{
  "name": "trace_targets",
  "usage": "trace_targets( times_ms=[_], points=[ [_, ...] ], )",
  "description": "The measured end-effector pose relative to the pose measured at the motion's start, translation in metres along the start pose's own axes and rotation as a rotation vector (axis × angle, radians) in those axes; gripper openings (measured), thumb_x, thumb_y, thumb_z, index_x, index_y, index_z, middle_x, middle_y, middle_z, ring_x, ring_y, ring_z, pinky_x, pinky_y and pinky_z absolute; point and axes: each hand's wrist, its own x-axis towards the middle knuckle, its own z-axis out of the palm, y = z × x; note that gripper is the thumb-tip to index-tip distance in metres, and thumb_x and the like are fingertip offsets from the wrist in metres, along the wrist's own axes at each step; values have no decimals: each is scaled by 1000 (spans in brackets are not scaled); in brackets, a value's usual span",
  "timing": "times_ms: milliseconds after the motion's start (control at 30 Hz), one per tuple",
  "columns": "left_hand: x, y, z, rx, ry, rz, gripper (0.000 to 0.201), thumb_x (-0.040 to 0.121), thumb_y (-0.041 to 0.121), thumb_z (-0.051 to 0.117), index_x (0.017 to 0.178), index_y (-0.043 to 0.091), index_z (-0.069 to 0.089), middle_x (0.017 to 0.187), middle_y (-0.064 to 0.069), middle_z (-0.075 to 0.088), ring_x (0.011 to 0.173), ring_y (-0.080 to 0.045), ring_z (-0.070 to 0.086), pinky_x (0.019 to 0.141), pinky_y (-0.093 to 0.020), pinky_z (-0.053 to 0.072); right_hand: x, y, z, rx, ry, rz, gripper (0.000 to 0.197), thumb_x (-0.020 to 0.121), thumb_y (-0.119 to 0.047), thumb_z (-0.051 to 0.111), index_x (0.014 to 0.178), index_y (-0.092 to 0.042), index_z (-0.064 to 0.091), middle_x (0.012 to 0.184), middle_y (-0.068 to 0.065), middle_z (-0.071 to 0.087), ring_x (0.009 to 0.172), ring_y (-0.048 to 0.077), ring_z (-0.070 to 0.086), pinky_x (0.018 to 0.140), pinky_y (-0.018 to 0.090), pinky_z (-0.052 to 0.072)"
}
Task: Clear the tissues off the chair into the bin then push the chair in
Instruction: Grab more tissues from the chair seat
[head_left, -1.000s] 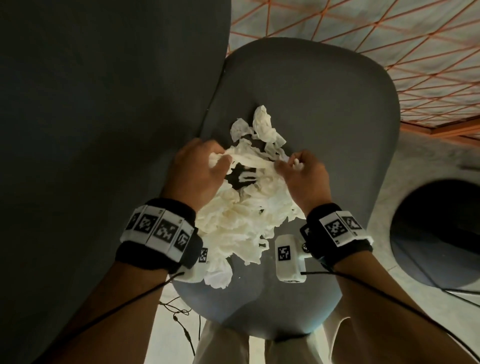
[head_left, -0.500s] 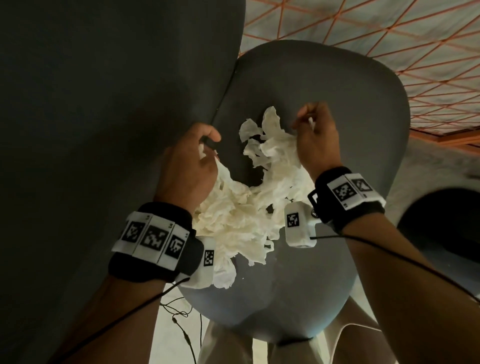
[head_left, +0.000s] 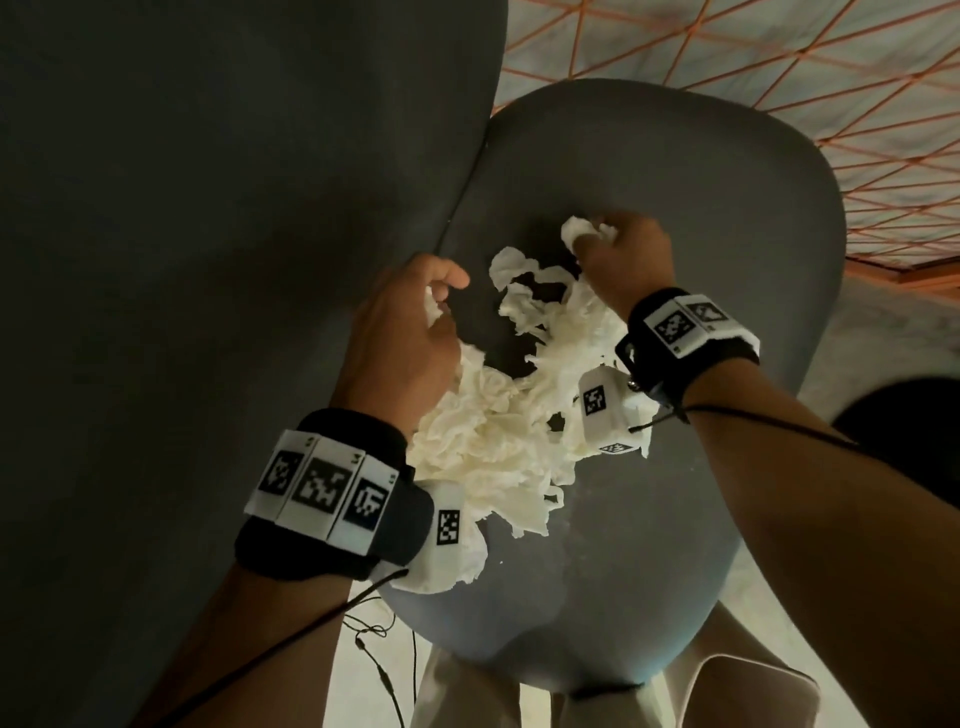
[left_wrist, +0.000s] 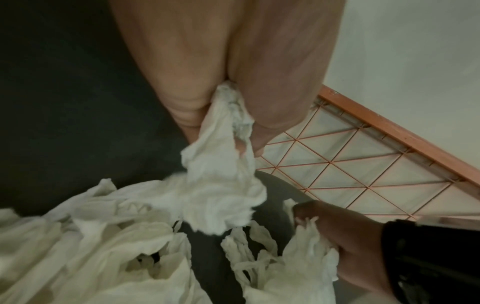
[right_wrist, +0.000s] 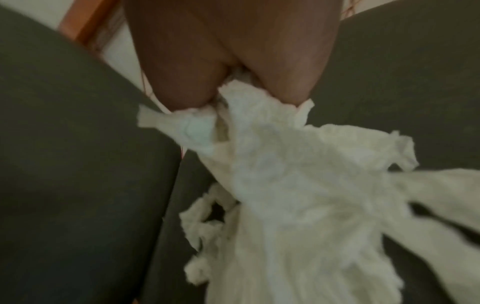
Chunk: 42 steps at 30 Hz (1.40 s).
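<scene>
Tissues (head_left: 498, 431) on chair (head_left: 727, 218) are pinched by left hand (head_left: 402, 332) and right hand (head_left: 621, 260). Tearing is likely; loose shreds may drop.

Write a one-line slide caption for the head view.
Both hands gather torn white tissues from the grey chair seat.

No words, brand names or numbers can be read anywhere in these views. The only markings are black-and-white square code patterns on the white tags of the left wristband (head_left: 326, 486) and the right wristband (head_left: 684, 325), and on the small white camera housings (head_left: 597, 410) beneath each wrist.
</scene>
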Motion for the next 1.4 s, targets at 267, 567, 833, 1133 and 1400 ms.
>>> trace_targets(
  times_ms=[267, 567, 833, 1133, 1400],
  points=[
    [-24, 2, 9, -160, -114, -56, 50, 87, -8, 44, 118, 29, 58, 99, 7, 66, 88, -12, 65, 84, -32, 54, -41, -2, -39, 767, 100, -146, 20, 93, 1, 43, 85, -18, 45, 92, 15, 55, 62, 28, 66, 50, 33, 55],
    [-52, 33, 24, -103, -70, 50, 11, 88, 37, 63, 97, 31, 66, 77, 19, 63, 65, 3, 57, 61, -18, 41, -80, 1, -77, 850, 201, -168, 22, 86, -3, 49, 91, -18, 65, 75, 3, 54, 68, 14, 50, 62, 27, 44],
    [-61, 50, 32, -40, -155, 130, 41, 78, 39, 74, 113, 38, 53, 77, 10, 57, 80, -15, 59, 75, -37, 53, -102, 4, -73, 1011, 14, -186, 31, 68, 12, 50, 69, -18, 42, 70, 1, 40, 67, 16, 43, 66, 28, 41],
    [-58, 34, 17, -27, -165, 167, 61, 75, 24, 79, 125, 36, 48, 108, 8, 59, 98, -12, 56, 86, -29, 49, -129, -8, -48, 922, 207, -220, 29, 82, 11, 38, 77, -18, 41, 85, 3, 54, 61, 27, 55, 59, 39, 47],
    [-58, 7, 6, 10, -154, 195, 36, 91, 6, 54, 120, 27, 58, 95, 12, 55, 99, -11, 56, 90, -34, 50, -145, 27, -46, 911, 297, -21, 36, 73, 14, 62, 82, -22, 61, 64, -7, 50, 57, 9, 50, 57, 28, 48]
  ],
)
